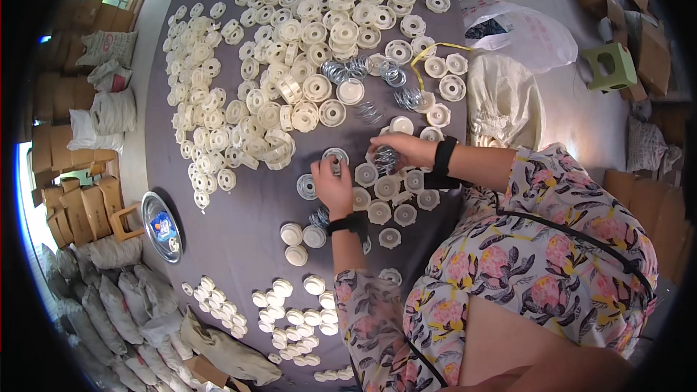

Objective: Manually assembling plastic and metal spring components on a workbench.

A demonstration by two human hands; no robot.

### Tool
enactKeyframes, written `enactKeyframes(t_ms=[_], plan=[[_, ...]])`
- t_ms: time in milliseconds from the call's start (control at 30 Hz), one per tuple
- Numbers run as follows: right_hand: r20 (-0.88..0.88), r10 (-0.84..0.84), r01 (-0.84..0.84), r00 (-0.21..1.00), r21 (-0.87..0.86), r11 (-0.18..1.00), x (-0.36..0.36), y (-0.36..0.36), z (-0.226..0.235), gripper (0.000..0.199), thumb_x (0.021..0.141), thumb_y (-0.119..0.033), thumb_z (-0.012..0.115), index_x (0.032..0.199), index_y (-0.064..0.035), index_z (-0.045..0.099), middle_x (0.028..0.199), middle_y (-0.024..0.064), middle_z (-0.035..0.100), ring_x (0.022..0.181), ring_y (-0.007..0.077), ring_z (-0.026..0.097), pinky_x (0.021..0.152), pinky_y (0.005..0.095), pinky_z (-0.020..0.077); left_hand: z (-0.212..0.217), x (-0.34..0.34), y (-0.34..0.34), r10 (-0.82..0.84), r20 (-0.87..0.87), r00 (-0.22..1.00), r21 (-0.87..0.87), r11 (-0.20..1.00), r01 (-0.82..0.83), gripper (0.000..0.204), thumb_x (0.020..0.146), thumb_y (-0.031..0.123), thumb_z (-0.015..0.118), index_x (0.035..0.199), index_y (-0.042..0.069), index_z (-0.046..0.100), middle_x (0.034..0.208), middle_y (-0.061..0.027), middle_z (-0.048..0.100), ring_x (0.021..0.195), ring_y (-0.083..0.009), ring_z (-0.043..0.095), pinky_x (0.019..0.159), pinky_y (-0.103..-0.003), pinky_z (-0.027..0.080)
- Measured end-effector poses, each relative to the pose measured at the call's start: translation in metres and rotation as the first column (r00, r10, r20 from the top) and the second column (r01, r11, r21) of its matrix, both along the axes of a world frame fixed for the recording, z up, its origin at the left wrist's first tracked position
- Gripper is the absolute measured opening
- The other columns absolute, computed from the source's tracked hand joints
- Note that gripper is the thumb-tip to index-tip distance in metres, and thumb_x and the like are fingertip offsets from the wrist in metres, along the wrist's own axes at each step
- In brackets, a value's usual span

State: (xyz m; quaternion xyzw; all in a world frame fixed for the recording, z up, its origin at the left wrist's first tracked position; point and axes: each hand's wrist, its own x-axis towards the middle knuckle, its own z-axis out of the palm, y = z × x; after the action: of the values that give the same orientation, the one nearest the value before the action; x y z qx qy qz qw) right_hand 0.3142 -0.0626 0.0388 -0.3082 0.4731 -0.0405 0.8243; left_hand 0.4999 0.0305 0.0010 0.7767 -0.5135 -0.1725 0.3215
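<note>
Your left hand (334,187) grips a white disc (335,152) on the bench (232,239); your right hand (401,152) clasps springs (385,159). The stacked pieces (314,284) near the lower edge look done; the big heap of loose wheels (343,33) suggests most remain.

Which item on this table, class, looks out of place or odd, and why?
The thin yellow strip near the table's right edge: it curls loosely beside the metal coil springs, unlike the round white plastic parts around it. Nothing looks clearly damaged.
</note>
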Motion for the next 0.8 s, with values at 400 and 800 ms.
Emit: enactKeyframes(t_ms=[400, 800], plan=[[0.263, -0.014, -0.036, 0.965, 0.183, 0.982, -0.037, 0.030, 0.013, 0.044, 0.084, -0.035, 0.056, 0.119, -0.0117, 0.046, 0.106, 0.0005, 0.055, 0.096, 0.0154, 0.054, 0.079, 0.0411, 0.0479, 0.001, 0.028, -0.097, 0.069, 0.233, 0.970, 0.118, 0.988, -0.099, 0.057, 0.073, 0.012, 0.067, 0.124, 0.007, 0.041, 0.120, -0.0225, 0.037, 0.108, -0.0393, 0.044, 0.087, -0.045, 0.042], [0.284, 0.184, -0.247, 0.941, 0.207, 0.947, -0.028, 0.077, -0.003, 0.036, 0.085, -0.044, 0.052, 0.107, -0.0147, 0.054, 0.095, 0.0017, 0.062, 0.081, 0.0154, 0.061, 0.060, 0.0304, 0.0465, 0.022, 0.006, 0.184, 0.304, -0.783, 0.542, -0.084, 0.813, -0.577, 0.053, 0.080, -0.002, 0.056, 0.125, 0.003, 0.029, 0.116, -0.0108, 0.042, 0.103, -0.0183, 0.048, 0.086, -0.030, 0.044]])
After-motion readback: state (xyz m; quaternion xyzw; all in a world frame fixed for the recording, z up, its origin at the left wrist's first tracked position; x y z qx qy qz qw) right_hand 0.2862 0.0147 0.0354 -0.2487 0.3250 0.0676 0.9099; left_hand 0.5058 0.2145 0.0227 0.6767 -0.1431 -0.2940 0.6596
